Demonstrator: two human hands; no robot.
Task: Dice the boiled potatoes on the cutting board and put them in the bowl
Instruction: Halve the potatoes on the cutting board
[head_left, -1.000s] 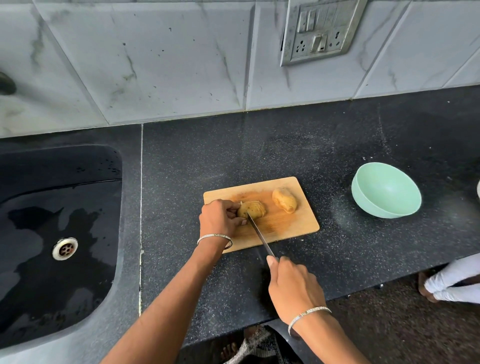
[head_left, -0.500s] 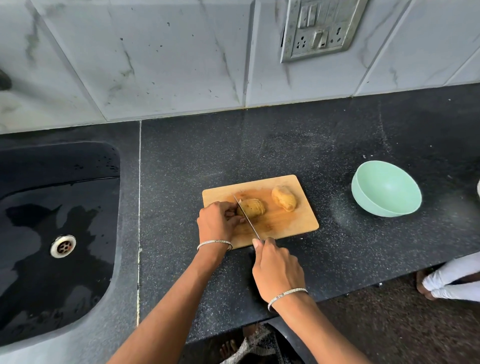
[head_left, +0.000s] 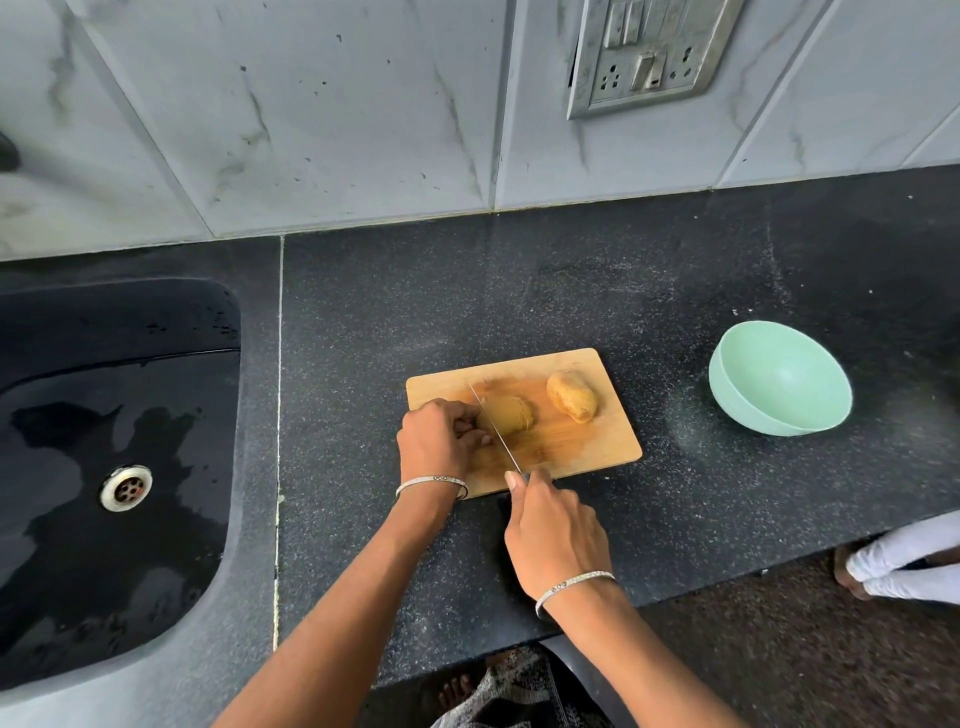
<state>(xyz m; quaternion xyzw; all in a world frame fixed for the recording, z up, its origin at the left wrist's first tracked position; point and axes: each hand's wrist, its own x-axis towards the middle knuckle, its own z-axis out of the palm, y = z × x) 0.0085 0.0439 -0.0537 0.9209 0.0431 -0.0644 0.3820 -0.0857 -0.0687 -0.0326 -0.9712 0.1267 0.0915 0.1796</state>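
A wooden cutting board lies on the black counter. Two boiled potatoes are on it: a sliced one at the left and a whole one at the right. My left hand grips the left end of the sliced potato with curled fingers. My right hand holds a knife by the handle, forefinger along its spine. The blade lies across the left part of the sliced potato. A mint-green bowl stands empty to the right of the board.
A black sink with a steel drain fills the left. The tiled wall with a switch plate runs behind the counter. Another person's feet stand at the lower right, past the counter's front edge.
The knife and my right hand have moved forward and left, so the blade now lies across the potato's left part. My left hand has stayed on the potato.
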